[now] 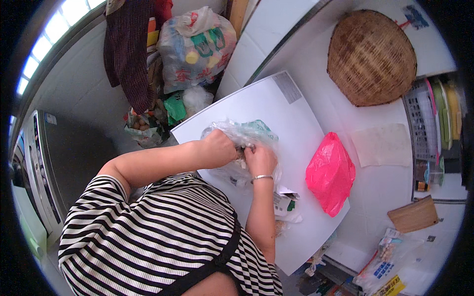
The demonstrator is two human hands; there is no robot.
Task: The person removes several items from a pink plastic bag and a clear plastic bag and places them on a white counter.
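Observation:
A clear plastic bag [255, 133] with green print lies on a white tabletop [296, 133] in front of me. My left hand [221, 150] is curled into a fist on its near left side, gripping the gathered film. Close by on the right, my right hand [260, 160] pinches the bag's edge, and a silver bangle [262, 178] circles that wrist. Between the hands the bag's mouth shows small brown and pale contents [241, 159], too partly hidden to identify. Beside my right forearm lies a white packet [284, 201] with green print.
A bright pink plastic bag [330, 174] rests at the table's right edge. Beyond hang a woven bamboo tray [372, 57] and a wooden board [413, 214]. Stuffed plastic bags [196, 48] and a bag of eggs [140, 127] stand past the far left edge. A dark refrigerator-like appliance [77, 148] is at left.

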